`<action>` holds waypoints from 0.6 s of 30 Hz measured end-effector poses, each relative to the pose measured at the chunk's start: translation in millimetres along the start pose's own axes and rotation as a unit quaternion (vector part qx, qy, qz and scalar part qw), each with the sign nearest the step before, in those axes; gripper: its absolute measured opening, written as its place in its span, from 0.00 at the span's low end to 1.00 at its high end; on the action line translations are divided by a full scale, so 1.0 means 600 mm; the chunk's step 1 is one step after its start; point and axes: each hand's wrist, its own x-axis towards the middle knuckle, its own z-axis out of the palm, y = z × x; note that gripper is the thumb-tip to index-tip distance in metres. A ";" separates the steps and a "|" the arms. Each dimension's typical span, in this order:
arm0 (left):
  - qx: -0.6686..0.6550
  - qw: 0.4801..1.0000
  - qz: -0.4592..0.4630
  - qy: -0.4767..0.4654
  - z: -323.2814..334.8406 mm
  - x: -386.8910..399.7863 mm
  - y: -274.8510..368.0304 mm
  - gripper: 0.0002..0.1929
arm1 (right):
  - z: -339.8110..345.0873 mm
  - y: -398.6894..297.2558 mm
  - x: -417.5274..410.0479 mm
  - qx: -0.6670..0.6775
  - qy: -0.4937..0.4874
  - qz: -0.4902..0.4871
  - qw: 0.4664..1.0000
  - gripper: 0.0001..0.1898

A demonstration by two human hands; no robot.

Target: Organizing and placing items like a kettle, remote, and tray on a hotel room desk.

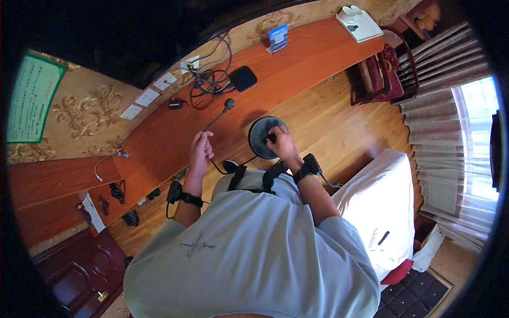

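My left hand (202, 149) is closed around a black power cord (214, 120). The cord's plug (229, 104) sticks up beyond my fingers, over the wooden desk. Below the hand the cord hangs in a loop towards a small dark-and-white object (230, 166) that I cannot identify. My right hand (281, 142) grips a dark knob in the middle of a round grey lid (259, 137) with a black rim. Whatever is under the lid is mostly hidden. Both wrists carry black strapped-on devices.
Along the wall runs the reddish wooden desk (294, 63), bearing a black box (243, 78), tangled cables (210, 83) and a small adapter (177, 104). Wall sockets (147, 97) sit above it. A white tray (360, 26) lies at its far end. On the right stands a white-covered bed (377, 198).
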 end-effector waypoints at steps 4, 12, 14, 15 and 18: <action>0.029 0.999 0.014 -0.036 0.130 0.000 0.007 0.11 | -0.066 0.044 -0.016 0.025 0.022 0.022 0.999 0.14; 0.099 0.987 0.025 -0.122 0.347 0.012 -0.041 0.11 | -0.210 0.152 -0.083 0.016 0.115 0.050 0.992 0.14; 0.125 0.983 0.007 -0.131 0.391 0.020 -0.054 0.11 | -0.242 0.177 -0.098 0.013 0.129 0.077 0.989 0.14; 0.132 0.981 0.005 -0.142 0.409 0.021 -0.061 0.11 | -0.254 0.185 -0.110 0.013 0.140 0.083 0.987 0.14; 0.154 0.975 -0.029 -0.159 0.467 0.033 -0.079 0.12 | -0.287 0.211 -0.139 -0.004 0.172 0.117 0.978 0.14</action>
